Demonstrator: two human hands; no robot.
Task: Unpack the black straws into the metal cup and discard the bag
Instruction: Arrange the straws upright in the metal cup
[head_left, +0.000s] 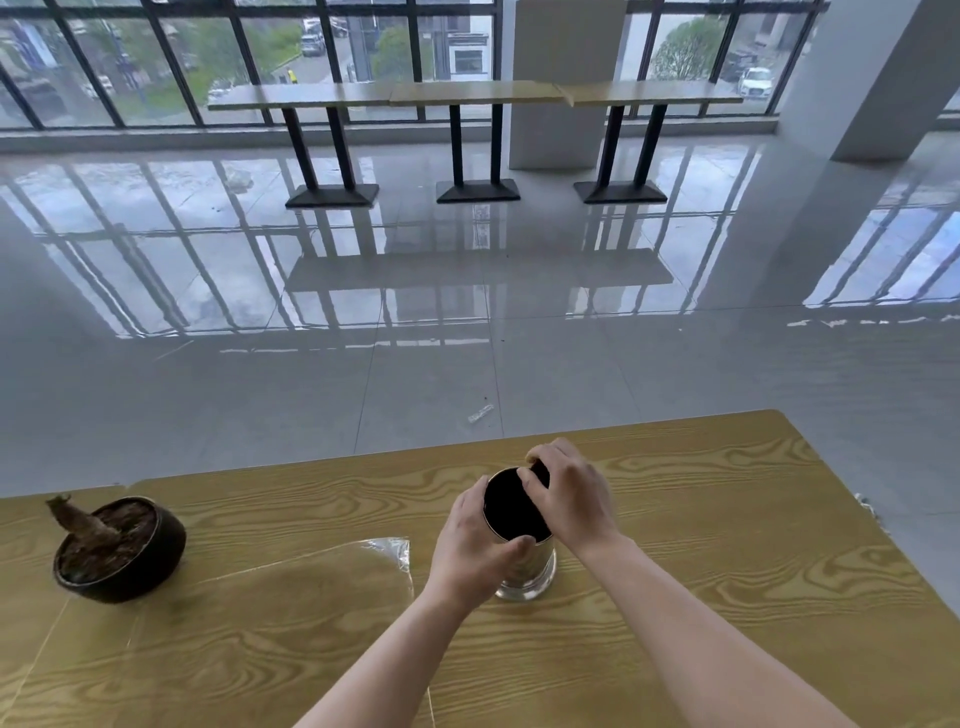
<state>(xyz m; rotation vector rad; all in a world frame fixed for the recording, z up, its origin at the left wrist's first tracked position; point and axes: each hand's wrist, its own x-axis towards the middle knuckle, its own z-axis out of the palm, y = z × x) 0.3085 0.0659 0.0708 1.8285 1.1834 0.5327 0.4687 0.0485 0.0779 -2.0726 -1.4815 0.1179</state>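
Tipping is the risk to be watched here: the metal cup (527, 569) is tall and packed full, and a sideways tug from above could rock it over and scatter the load across the table (727, 519). A straw could also be dragged back out if the upper grip is lifted without being released first. The bag (387, 548) could be overlooked too (it is clear and nearly vanishes against the wood grain); it lies flat, left of the cup in the frame, not yet discarded.

The cup is steadied low in the centre of the frame by the left hand (467, 545), with its fingers (475, 493) and thumb curled round the wall just under the rim. The black straws (511, 504) stand inside, filling the mouth as one dark disc. The right hand (571, 499) is arched over them from the right, fingertips bent down onto the tops and a few straws pinched against the thumb at the far rim.
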